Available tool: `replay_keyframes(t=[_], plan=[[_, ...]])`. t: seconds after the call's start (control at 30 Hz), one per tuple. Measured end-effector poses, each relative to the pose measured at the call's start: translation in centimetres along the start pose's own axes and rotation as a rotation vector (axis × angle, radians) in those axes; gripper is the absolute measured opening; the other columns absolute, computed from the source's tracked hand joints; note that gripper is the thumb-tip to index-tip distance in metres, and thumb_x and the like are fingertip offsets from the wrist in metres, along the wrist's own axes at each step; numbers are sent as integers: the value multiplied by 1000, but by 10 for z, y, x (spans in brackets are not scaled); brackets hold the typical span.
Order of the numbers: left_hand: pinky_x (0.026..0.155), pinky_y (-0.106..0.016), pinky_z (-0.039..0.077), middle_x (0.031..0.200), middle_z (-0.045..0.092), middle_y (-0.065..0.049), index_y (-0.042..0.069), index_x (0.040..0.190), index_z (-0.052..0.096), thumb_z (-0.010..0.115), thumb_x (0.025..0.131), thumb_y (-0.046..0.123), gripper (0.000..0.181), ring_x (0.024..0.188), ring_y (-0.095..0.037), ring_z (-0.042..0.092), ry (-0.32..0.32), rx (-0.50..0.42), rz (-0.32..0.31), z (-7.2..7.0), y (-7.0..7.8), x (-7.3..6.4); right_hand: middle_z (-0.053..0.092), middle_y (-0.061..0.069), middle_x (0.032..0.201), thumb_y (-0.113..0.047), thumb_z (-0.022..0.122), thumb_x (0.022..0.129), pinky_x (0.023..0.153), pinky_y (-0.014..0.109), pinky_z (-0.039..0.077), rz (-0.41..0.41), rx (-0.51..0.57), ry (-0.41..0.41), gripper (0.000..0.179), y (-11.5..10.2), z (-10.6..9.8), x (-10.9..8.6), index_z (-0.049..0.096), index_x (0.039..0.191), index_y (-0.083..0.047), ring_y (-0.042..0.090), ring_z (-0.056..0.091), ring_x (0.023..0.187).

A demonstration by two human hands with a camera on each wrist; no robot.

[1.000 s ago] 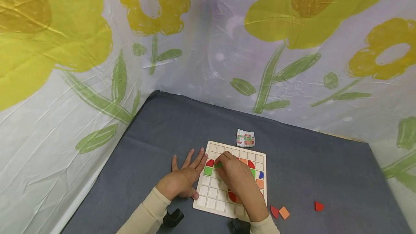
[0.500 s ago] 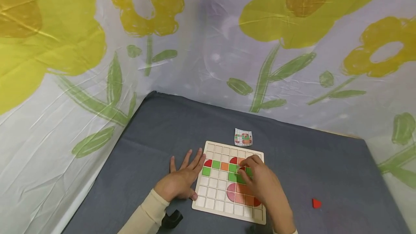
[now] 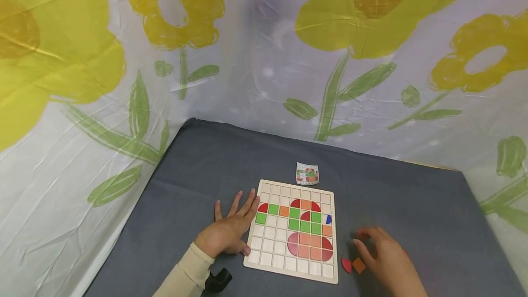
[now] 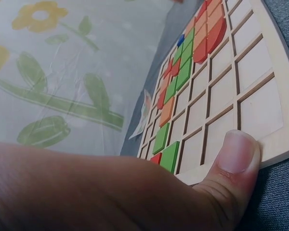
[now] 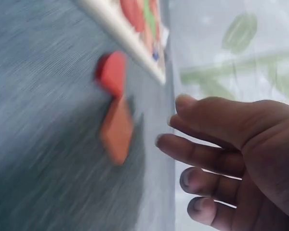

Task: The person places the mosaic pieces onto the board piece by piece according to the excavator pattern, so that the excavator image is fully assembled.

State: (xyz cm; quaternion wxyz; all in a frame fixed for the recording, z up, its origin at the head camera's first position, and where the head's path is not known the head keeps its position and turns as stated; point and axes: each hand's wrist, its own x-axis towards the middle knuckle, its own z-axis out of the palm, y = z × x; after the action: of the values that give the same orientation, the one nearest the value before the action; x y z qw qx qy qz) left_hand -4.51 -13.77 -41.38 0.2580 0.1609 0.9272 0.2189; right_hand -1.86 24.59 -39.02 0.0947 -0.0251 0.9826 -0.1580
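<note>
A pale wooden grid board (image 3: 266, 245) carries red quarter-circle tiles, green and orange square tiles, and a small blue piece (image 3: 328, 219) near its right edge. My left hand (image 3: 224, 233) lies spread at the board's left side, fingertips at the edge. In the left wrist view its thumb (image 4: 236, 156) presses on the rim. Right of the board my right hand (image 3: 389, 258) hovers over the cloth, fingers loosely bent, nothing held. Just left of it lie a red quarter-circle tile (image 3: 346, 265) and an orange square tile (image 5: 118, 132).
A small printed pattern card (image 3: 307, 174) lies behind the board. Dark grey cloth (image 3: 231, 150) covers the table, and a flower-printed curtain (image 3: 255, 81) rises behind it. Something black (image 3: 218, 280) sits under the left wrist. A bit of red (image 3: 406, 252) shows behind the right hand.
My right hand has moved from the board's left part to its right part, then off to the right side. A red quarter-circle now shows among the green tiles. The left hand stays put.
</note>
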Motion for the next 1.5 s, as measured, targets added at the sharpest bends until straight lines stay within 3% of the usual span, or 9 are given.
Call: replay_keyframes(t=[0.23, 0.37, 0.57, 0.9, 1.13, 1.23, 1.37, 1.5], plan=[[116, -81, -5, 179, -4, -4, 14, 172, 8, 96, 74, 24, 132, 164, -35, -7, 13, 28, 3, 3, -1, -1, 68, 2, 102, -45, 82, 92, 65, 35, 50, 101, 4, -106, 43, 25, 14, -23, 75, 113, -8, 14, 54, 73], [116, -82, -4, 179, -4, -5, 14, 172, 9, 97, 73, 24, 133, 164, -36, -7, 21, 36, 6, 3, -1, -1, 65, 0, 102, -48, 84, 88, 61, 28, 44, 118, 36, -93, 47, 27, 22, -32, 76, 112, -9, 12, 49, 70], [115, -83, -5, 179, -3, -5, 13, 172, 10, 97, 71, 23, 134, 164, -37, -6, 31, 12, 18, 3, -2, 1, 64, 0, 104, -41, 90, 84, 59, 25, 43, 111, 43, -68, 44, 27, 30, -38, 76, 110, -10, 11, 48, 69], [116, -82, -5, 179, -1, -6, 13, 172, 12, 98, 71, 22, 133, 164, -37, -5, 33, 12, 13, 2, 1, -2, 59, -1, 100, -26, 89, 85, 59, 25, 43, 26, 37, -41, 30, 23, 29, -38, 73, 105, -10, 5, 45, 68], [115, -82, -6, 179, -2, -6, 13, 172, 11, 98, 70, 23, 134, 164, -37, -6, 30, 7, 21, 2, 1, -2, 58, 6, 100, -29, 87, 85, 59, 31, 44, 193, 35, -205, 38, 15, 27, -27, 69, 109, -5, 16, 51, 72], [115, -82, -6, 179, -3, -5, 13, 172, 10, 97, 71, 24, 134, 164, -37, -6, 28, 4, 26, 2, 0, -2, 60, 6, 99, -29, 88, 85, 62, 34, 48, 231, 37, -220, 41, 12, 26, -23, 67, 111, -3, 17, 52, 74], [115, -82, -7, 179, -4, -5, 13, 172, 10, 97, 71, 25, 134, 164, -37, -7, 27, 1, 29, 2, 0, -1, 64, 5, 100, -26, 89, 85, 73, 43, 58, 183, 16, -170, 43, 5, 20, -20, 67, 113, -3, 18, 56, 81], [115, -82, -6, 179, -3, -5, 12, 172, 11, 98, 70, 24, 134, 164, -37, -7, 32, -1, 25, 2, -2, -1, 67, 4, 104, -22, 88, 86, 82, 47, 60, 43, -5, -52, 36, -13, 12, -16, 70, 113, -5, 18, 60, 89]])
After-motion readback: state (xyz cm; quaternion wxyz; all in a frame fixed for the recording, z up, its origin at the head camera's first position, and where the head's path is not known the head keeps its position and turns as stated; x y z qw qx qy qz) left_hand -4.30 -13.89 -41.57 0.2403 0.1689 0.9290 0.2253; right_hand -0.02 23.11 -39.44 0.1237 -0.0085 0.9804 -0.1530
